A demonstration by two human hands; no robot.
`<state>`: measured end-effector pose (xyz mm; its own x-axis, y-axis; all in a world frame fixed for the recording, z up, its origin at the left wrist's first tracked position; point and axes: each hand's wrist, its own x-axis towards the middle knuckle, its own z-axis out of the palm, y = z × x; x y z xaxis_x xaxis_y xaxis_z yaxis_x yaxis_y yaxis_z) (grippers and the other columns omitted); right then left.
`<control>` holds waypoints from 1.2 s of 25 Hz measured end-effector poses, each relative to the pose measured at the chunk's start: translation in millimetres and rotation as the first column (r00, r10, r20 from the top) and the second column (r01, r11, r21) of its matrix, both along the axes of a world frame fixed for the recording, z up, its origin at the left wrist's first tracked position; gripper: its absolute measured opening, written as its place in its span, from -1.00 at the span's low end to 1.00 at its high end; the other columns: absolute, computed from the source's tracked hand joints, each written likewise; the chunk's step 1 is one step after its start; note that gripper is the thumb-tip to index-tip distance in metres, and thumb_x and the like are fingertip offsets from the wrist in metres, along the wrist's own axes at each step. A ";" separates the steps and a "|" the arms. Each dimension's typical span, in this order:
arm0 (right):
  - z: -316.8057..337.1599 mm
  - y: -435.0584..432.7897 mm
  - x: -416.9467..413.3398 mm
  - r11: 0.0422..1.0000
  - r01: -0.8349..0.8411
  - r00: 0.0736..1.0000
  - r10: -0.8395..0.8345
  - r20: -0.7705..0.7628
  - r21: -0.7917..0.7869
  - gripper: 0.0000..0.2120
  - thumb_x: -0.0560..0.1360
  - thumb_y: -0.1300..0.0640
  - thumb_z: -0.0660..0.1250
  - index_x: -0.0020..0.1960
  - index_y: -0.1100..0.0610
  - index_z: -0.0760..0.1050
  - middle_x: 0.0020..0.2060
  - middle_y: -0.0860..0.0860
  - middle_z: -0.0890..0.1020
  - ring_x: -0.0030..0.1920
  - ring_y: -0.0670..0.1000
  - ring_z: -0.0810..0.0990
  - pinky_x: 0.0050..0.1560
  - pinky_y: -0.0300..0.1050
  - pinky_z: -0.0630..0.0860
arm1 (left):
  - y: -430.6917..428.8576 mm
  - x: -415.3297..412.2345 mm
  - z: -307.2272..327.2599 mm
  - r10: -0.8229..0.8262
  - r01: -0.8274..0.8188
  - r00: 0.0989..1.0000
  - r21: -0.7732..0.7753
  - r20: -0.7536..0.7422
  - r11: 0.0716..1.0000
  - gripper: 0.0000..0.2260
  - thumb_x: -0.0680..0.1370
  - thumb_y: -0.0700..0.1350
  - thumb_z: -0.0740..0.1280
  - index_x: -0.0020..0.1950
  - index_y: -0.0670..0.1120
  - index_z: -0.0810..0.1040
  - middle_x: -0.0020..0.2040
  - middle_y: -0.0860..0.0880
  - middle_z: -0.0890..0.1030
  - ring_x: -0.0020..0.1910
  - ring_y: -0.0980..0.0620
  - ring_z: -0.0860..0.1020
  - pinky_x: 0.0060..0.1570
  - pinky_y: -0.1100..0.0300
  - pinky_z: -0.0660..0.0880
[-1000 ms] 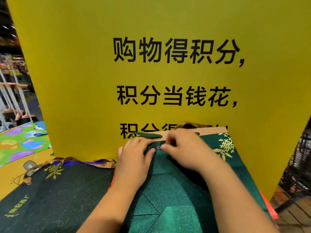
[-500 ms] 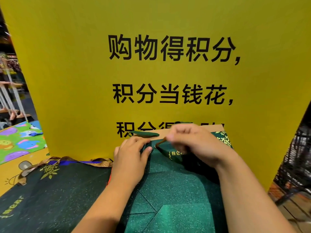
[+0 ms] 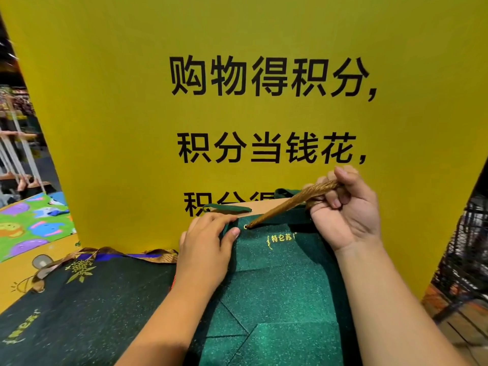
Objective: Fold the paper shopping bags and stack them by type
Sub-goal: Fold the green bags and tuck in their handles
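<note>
A glittery green paper bag [image 3: 277, 299] lies flat in front of me, its folded bottom creases facing up and gold lettering near its top edge. My left hand [image 3: 208, 247] presses flat on the bag's upper left corner, thumb beside the handle eyelet. My right hand [image 3: 346, 210] pinches the bag's gold ribbon handle [image 3: 285, 204] and holds it taut, up and to the right of the eyelet. A green ribbon handle [image 3: 227, 208] lies over the bag's brown inner rim.
A dark green bag [image 3: 79, 307] with gold leaf print and gold ribbon handles [image 3: 111, 253] lies flat on the left. A big yellow sign [image 3: 237, 114] with black characters stands right behind the bags. A colourful animal-print mat [image 3: 31, 225] lies far left; a black wire rack [image 3: 464, 254] stands at right.
My right hand has lifted from the bag's top edge, pulling the gold ribbon handle up and to the right until it is taut. The left hand has stayed pressing on the corner.
</note>
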<state>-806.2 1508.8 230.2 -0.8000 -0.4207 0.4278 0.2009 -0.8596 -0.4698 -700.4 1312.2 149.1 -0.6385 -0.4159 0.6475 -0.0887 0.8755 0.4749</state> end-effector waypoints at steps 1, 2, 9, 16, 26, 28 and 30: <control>3.9 1.3 3.6 1.000 -0.012 1.000 0.012 0.017 0.016 -0.64 0.38 0.21 0.44 -0.37 0.03 0.27 -0.50 -0.08 0.31 -0.48 -0.10 0.18 -0.21 -0.17 0.25 | -0.4 -0.1 -0.8 0.004 -0.004 1.000 -0.003 0.012 1.000 -0.77 0.59 0.08 0.30 0.25 0.18 0.56 0.13 0.21 0.53 0.19 0.15 0.41 0.09 0.09 0.34; 11.8 6.2 7.8 0.992 0.039 0.999 -0.041 0.015 0.123 -0.68 0.45 0.14 0.40 -0.36 0.04 0.31 -0.50 -0.08 0.35 -0.47 -0.10 0.23 -0.26 -0.20 0.28 | -1.1 -1.1 -1.4 0.014 -0.014 0.999 -0.005 0.035 1.000 -0.76 0.60 0.08 0.30 0.26 0.18 0.55 0.14 0.22 0.53 0.20 0.15 0.41 0.09 0.11 0.32; 52.9 99.6 25.1 -0.156 0.670 0.702 -0.184 -0.687 0.726 -0.78 0.51 -0.21 0.32 0.01 -0.10 0.55 0.03 -0.04 0.64 -0.01 -0.01 0.58 -0.03 -0.01 0.49 | -1.7 -0.2 0.0 0.029 -0.031 0.995 0.020 0.096 0.999 -0.74 0.61 0.11 0.27 0.28 0.17 0.53 0.19 0.20 0.51 0.24 0.12 0.41 0.13 0.11 0.35; -6.3 94.2 33.3 -0.469 0.500 0.838 0.051 -0.543 0.728 -0.45 0.34 -0.14 0.56 0.15 0.05 0.37 -0.01 -0.06 0.51 -0.03 -0.04 0.51 -0.09 -0.10 0.48 | -1.1 -2.5 1.8 0.072 -0.062 0.988 -0.072 0.133 0.995 -0.75 0.61 0.11 0.26 0.27 0.15 0.52 0.17 0.14 0.54 0.21 0.05 0.44 0.12 0.05 0.40; 10.6 98.3 41.3 -0.482 0.486 0.838 0.018 -0.546 0.729 -0.61 0.50 -0.14 0.44 -0.08 0.13 0.36 -0.09 0.02 0.51 -0.11 0.00 0.49 -0.28 -0.15 0.33 | 26.0 43.4 62.3 -0.267 0.373 0.906 -0.320 0.329 0.871 -0.78 0.60 0.13 0.16 0.07 0.14 0.57 -0.06 0.21 0.60 -0.03 0.19 0.53 0.08 0.08 0.48; 38.3 109.8 53.1 -0.378 0.573 0.765 -0.074 -0.640 0.728 -0.61 0.49 -0.08 0.47 0.00 0.13 0.34 -0.04 0.01 0.50 -0.07 0.03 0.52 -0.23 -0.11 0.37 | 39.2 57.0 80.1 -0.347 0.465 0.843 -0.232 0.412 0.854 -0.75 0.63 0.15 0.19 0.27 0.17 0.51 0.18 0.27 0.54 0.18 0.29 0.43 0.33 0.24 0.24; 69.2 121.1 75.7 -0.023 0.576 0.798 -0.199 -0.569 0.817 -0.66 0.55 0.01 0.41 0.11 0.10 0.28 -0.02 0.06 0.56 -0.13 0.02 0.60 -0.23 -0.11 0.49 | 56.2 68.0 94.1 -0.416 0.498 0.814 -0.119 0.406 0.859 -0.63 0.61 0.18 0.23 0.42 0.22 0.39 0.33 0.34 0.39 0.29 0.39 0.28 0.24 0.49 0.05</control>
<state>-730.5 1629.9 299.4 -0.9562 -0.2500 0.1525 -0.2525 0.4404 -0.8615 -632.4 1368.4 243.2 -0.9206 0.1014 0.3772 0.2216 0.9309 0.2904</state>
